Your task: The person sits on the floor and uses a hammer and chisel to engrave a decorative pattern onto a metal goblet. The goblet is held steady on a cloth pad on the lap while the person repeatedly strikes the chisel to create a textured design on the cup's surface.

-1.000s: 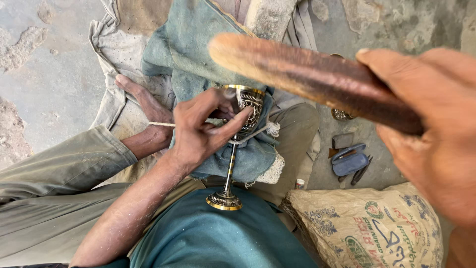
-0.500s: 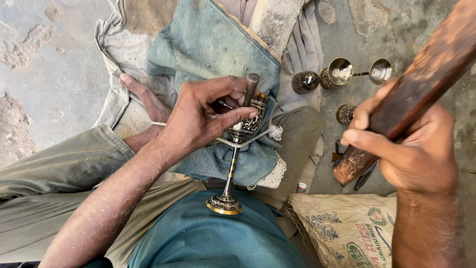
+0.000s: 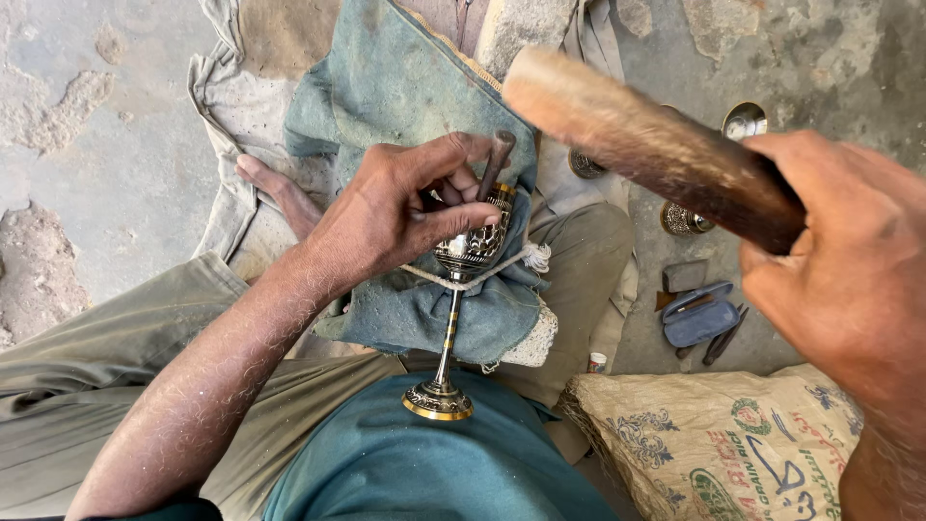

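Goblet (image 3: 461, 289) first, since there is only the head view to go on: it lies across your lap on a padded block wrapped in worn blue-green cloth (image 3: 405, 87), bowl away from you and round foot resting against your teal shirt (image 3: 424, 473). A thin cord (image 3: 502, 268) runs over the neck just under the bowl, pinning it to the cloth.

Your left hand (image 3: 395, 217) is closed around the bowl, and its fingers pinch a short dark metal punch (image 3: 497, 164) whose tip sits at the rim. Your right hand (image 3: 849, 260) is wrapped tightly round the end of a thick wooden mallet (image 3: 646, 145), raised above the punch and blurred.

As far as progress can be judged, the bowl already carries a dense raised pattern over the side you can see, so the chasing looks well on; how much of the hidden side remains cannot be told.

The goblet is bright metal with brass-coloured bands on the slim stem and foot. The mallet is smooth, brown and round. More small metal cups (image 3: 743, 121) stand on the rough concrete floor (image 3: 87, 145), near a grey case (image 3: 696, 314) and a coarse woven sack (image 3: 714, 444).
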